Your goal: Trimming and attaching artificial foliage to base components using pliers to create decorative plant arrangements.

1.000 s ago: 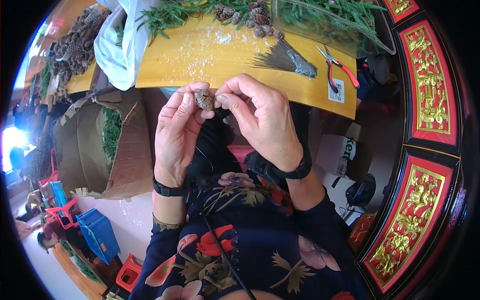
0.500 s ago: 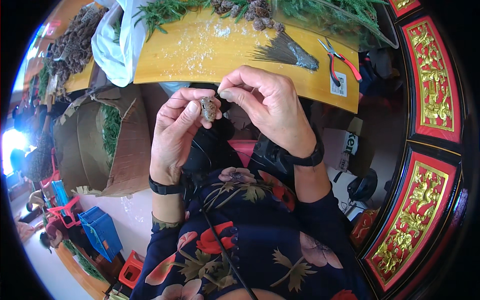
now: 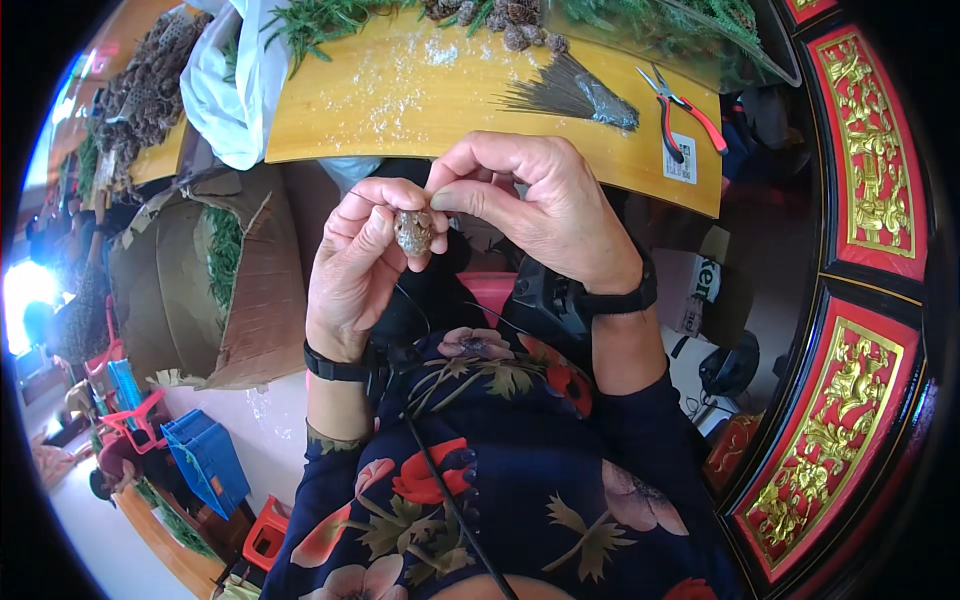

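Observation:
A small brown pinecone [image 3: 413, 232] sits between the thumb and fingers of my left hand [image 3: 352, 255], held above my lap at the table's near edge. My right hand [image 3: 540, 205] is closed in a pinch right beside the cone's top, on what looks like a thin dark wire mostly hidden by the fingertips. Past my hands, a fanned bundle of thin brown wires [image 3: 555, 95], wrapped in clear plastic at one end, lies on the yellow table [image 3: 350, 100]. Red-handled pliers [image 3: 682, 112] rest to its right with their jaws apart.
Several pinecones [image 3: 517, 30] and green sprigs [image 3: 325, 25] line the table's far side, beside a clear bin [image 3: 680, 50] of greenery. A white plastic bag [image 3: 228, 95] hangs at the left. Below it stands an open cardboard box [image 3: 180, 290]; a carved red-gold panel [image 3: 865, 150] borders the right.
My right fingertips have closed in against the cone's top. The pinecone has turned slightly in my left hand, which stays nearly in place.

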Demonstrator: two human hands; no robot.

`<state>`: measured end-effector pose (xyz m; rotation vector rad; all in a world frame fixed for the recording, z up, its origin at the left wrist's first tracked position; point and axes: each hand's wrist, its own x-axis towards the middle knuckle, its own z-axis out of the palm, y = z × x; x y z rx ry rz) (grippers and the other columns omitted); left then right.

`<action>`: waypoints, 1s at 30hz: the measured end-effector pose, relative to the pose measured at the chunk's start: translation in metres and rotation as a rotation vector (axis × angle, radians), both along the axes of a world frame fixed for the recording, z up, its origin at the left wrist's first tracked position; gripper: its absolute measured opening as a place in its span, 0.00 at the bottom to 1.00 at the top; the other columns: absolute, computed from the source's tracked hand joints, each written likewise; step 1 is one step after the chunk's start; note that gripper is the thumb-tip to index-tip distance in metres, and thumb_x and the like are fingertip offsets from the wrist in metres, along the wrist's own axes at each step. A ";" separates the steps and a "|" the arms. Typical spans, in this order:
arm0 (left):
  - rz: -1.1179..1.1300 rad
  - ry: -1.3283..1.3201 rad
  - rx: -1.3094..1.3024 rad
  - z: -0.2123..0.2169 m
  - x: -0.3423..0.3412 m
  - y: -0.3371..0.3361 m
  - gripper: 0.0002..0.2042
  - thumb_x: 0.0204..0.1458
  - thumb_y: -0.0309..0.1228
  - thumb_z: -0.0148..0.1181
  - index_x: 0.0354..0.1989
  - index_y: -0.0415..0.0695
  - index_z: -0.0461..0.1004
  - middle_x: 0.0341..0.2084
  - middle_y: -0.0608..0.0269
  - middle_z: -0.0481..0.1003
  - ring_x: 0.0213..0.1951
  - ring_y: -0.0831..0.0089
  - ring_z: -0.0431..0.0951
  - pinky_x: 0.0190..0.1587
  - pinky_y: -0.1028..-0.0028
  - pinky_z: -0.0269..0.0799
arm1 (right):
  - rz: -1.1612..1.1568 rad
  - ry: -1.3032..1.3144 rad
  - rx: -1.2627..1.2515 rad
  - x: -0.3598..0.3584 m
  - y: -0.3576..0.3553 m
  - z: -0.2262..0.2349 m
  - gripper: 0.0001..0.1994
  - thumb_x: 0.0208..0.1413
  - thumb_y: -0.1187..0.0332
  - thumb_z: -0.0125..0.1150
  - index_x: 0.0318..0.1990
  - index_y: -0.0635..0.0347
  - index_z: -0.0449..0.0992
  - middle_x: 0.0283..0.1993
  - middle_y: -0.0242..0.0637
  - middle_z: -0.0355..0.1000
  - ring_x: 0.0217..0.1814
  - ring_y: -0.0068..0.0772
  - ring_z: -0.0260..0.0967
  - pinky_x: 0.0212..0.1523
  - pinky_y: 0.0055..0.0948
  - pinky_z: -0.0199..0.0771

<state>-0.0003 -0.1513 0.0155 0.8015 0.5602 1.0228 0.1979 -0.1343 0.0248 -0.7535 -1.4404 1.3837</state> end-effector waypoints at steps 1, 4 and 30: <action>-0.017 0.005 -0.005 0.000 0.000 0.001 0.12 0.61 0.35 0.53 0.44 0.38 0.71 0.37 0.52 0.76 0.37 0.66 0.79 0.33 0.78 0.73 | 0.009 0.015 -0.007 0.000 0.000 -0.001 0.02 0.58 0.78 0.58 0.36 0.66 0.77 0.28 0.29 0.74 0.29 0.14 0.70 0.30 0.15 0.69; -0.051 0.028 -0.016 0.001 -0.001 0.001 0.12 0.61 0.36 0.54 0.43 0.39 0.71 0.37 0.50 0.77 0.36 0.66 0.79 0.32 0.78 0.73 | 0.015 -0.023 0.024 0.001 0.000 -0.003 0.02 0.58 0.78 0.59 0.35 0.66 0.77 0.28 0.29 0.74 0.29 0.15 0.70 0.30 0.15 0.69; 0.071 -0.002 -0.163 0.022 0.001 0.004 0.15 0.55 0.28 0.62 0.47 0.43 0.66 0.33 0.59 0.77 0.35 0.76 0.76 0.34 0.82 0.69 | 0.098 0.202 -0.317 -0.020 0.002 0.007 0.10 0.61 0.69 0.59 0.46 0.66 0.76 0.31 0.24 0.73 0.32 0.07 0.63 0.30 0.11 0.61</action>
